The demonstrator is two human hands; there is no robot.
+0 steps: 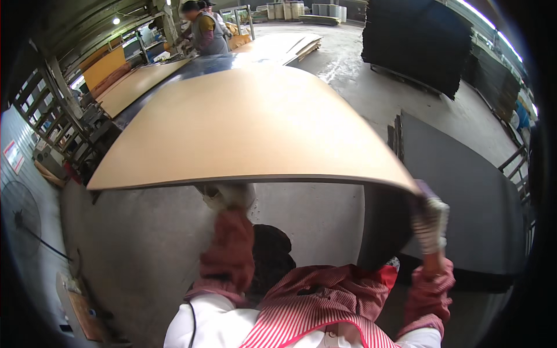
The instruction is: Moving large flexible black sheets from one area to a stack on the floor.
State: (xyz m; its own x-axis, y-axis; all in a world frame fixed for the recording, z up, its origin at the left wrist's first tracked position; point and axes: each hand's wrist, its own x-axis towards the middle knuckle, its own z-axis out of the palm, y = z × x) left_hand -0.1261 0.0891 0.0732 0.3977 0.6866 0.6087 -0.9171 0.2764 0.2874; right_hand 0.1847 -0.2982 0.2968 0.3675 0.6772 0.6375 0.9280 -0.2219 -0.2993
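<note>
A large tan sheet (249,127) with a dark near edge spreads in front of me, bowed and sloping down at its right side. At its near right corner, my gloved right hand (430,219) is closed around the edge. My left hand (232,196), in a pale glove and blurred, reaches under the near edge left of the middle; the sheet hides its fingers. Below the right corner a dark surface (386,226) hangs down; whether it is the sheet's underside or a separate piece I cannot tell.
A stack of dark sheets (464,185) lies close on my right. Farther back stands a tall black stack (418,46). A co-worker (209,35) is at the far end, beside a shiny dark table (203,65) and more tan sheets (139,84). A fan (20,217) stands at the left wall.
</note>
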